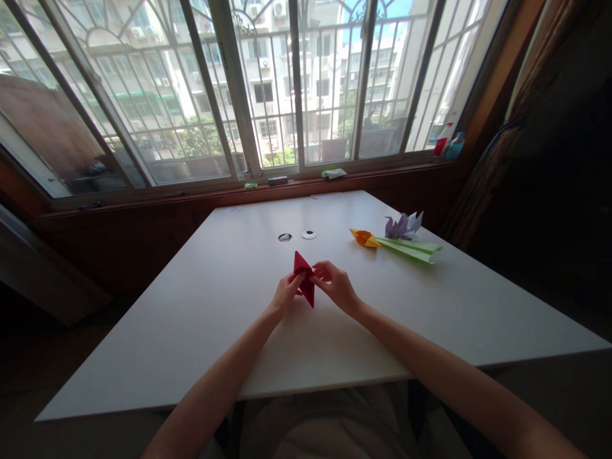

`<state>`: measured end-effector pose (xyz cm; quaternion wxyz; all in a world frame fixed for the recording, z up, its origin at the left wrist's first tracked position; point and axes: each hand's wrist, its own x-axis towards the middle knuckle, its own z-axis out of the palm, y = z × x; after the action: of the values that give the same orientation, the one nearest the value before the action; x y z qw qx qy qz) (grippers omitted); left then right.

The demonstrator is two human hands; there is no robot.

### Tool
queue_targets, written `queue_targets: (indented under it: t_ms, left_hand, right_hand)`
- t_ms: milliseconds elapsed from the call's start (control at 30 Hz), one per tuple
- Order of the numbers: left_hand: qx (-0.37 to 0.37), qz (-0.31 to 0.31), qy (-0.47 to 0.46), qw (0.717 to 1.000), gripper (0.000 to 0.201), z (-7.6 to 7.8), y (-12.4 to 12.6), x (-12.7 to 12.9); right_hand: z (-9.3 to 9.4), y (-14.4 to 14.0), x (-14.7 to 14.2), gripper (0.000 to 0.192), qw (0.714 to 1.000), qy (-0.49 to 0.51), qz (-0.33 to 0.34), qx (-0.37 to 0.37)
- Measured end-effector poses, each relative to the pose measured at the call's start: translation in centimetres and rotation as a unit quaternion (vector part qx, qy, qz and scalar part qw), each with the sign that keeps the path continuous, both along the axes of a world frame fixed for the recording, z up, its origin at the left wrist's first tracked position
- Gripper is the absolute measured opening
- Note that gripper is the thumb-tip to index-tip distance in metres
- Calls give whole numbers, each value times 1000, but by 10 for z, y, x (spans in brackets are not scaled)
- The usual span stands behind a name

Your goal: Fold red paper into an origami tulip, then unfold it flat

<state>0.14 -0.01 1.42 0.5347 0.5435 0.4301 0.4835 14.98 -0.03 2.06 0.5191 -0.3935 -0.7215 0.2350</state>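
Note:
A red folded-paper boat [308,296], pointed at both ends, is held tilted above the middle of the white table [205,319]. My left hand [287,288] grips its left side, with the thumb laid over the inner fold. From the right, my right hand [332,280] pinches the boat's edge between thumb and fingers. Further right on the table lies a yellow-orange paper boat [364,238]. Its right tip meets a pale green folded paper piece [411,247]. Behind that stands a purple paper crane-like figure [402,225].
A round hole [285,237] and a round cover [308,234] lie near the table's far part. Small packets [333,173] rest on the window sill. Bottles [454,145] stand at its right end, and a curtain [507,146] hangs at right.

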Motion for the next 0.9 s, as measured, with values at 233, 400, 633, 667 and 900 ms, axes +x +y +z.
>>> queue_targets:
  t_ms: [233,400,633,667,900]
  left_hand:
    - [88,-33,60,994,35,3,-5,2]
    - [128,-42,98,986,35,5,-9,2]
    - [139,-20,112,984,33,-4,-2,1]
    - [147,-10,121,982,31,-5,-2,1]
    - [167,54,177,968,15,-2,-4,-1]
  right_hand:
    - [-2,4,2,4,995,-85,-60,-4]
    - [-2,4,1,9,992,-95,-85,-13]
    - [0,3,1,6,992,-68,-91,-50]
    - [1,2,1,6,991,-74,-95,-52]
    - [2,-1,2,8,989,-116,-78,-55]
